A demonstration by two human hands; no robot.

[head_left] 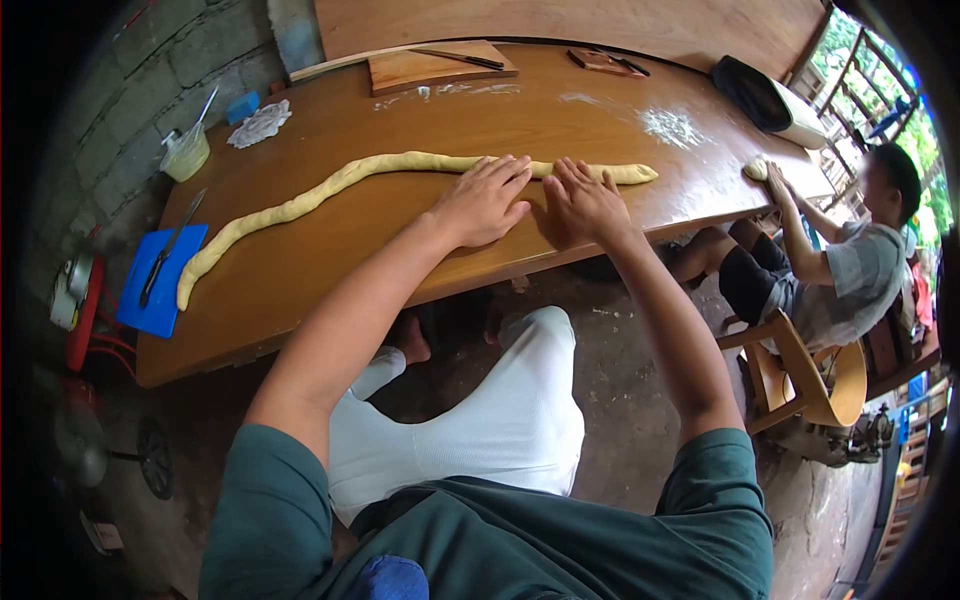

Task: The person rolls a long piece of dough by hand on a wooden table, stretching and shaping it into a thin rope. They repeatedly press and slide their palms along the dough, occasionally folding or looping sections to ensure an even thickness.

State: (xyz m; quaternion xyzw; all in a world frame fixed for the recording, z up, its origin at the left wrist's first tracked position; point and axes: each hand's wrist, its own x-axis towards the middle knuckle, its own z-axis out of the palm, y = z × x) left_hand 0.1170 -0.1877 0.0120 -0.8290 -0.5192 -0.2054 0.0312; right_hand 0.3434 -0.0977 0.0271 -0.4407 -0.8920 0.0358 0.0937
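A long rope of pale yellow dough [345,178] runs across the wooden table [400,240], its left end curving down beside a blue board. My left hand [482,200] lies flat with its fingertips on the rope, right of its middle. Close beside it, my right hand [585,203] rests its spread fingers on the dough near the rope's right end. Neither hand grips anything. Under the fingertips the dough is partly hidden.
Knives lie on the blue board [150,300] and a wooden board [440,68]. A tub [186,155], cloth [262,124], flour patch [670,127] and dark container [750,92] are on the table. At right, a seated person [850,260] handles a dough piece [756,171].
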